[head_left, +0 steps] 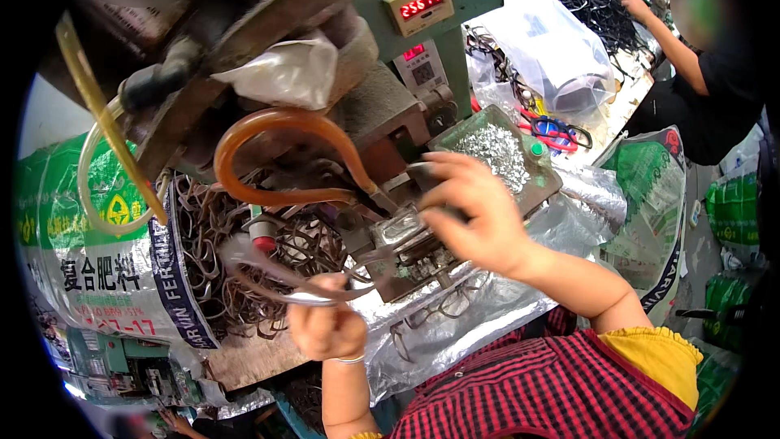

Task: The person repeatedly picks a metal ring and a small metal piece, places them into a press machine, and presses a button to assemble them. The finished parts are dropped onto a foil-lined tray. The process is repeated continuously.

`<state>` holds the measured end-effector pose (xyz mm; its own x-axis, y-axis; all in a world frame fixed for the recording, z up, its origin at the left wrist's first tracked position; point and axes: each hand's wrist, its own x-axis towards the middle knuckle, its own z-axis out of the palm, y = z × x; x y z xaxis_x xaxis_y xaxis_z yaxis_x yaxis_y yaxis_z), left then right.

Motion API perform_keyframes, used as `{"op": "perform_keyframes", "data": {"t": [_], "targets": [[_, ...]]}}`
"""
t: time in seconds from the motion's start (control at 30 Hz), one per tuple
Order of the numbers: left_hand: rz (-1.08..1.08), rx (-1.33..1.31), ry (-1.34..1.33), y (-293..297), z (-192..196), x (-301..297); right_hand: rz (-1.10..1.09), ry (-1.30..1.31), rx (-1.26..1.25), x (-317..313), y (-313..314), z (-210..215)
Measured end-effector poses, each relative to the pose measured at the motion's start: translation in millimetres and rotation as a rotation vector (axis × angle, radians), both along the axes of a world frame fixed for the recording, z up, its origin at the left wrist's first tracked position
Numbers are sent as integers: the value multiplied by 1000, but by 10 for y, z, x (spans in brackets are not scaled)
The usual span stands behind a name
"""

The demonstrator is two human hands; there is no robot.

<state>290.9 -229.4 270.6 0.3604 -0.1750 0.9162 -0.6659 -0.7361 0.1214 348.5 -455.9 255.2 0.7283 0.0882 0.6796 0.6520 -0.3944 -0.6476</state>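
My left hand [327, 327] is closed around a thin, brown looped plastic piece [272, 272], smeared by motion. The piece reaches up and left, in front of a pile of similar brown loops [213, 264]. My right hand [479, 215] is over the right side of the machine's metal die block [402, 229], thumb and forefinger apart, with nothing clearly visible between them. Just beyond it, a green tray [540, 183] carries a heap of small silvery metal bits [494, 154]. An orange-brown bent hose [280, 118] ends close to the die block.
The machine's heavy head [268, 0] overhangs the left, near a green housing with a red-lit counter [419, 5]. A printed woven sack [97, 244] holds the brown loops. Silvery sheeting [487, 301] covers the bench. Red-handled pliers [552, 134] lie beyond the tray. A co-worker's arm [674, 41] reaches toward black pieces.
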Motion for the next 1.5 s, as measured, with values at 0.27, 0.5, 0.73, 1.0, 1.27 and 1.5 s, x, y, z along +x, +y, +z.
{"op": "perform_keyframes", "data": {"t": [0.27, 0.5, 0.73, 1.0, 1.27, 1.5], "targets": [[-119, 200, 58, -289, -124, 208, -557, 69, -288, 146, -769, -693], [-249, 180, 62, -229, -184, 242, -450, 230, -35, 331, -805, -534], [-228, 154, 29, -285, -186, 276, -412, 399, 220, 350, -920, -552], [-267, 132, 0, -219, -195, 267, -189, -65, -660, 461, -461, -765], [433, -281, -112, 611, 148, 74, -318, -28, -310, 382, -655, -500], [797, 200, 647, 2134, 962, 1409, -254, 92, -193, 462, -565, -528]]}}
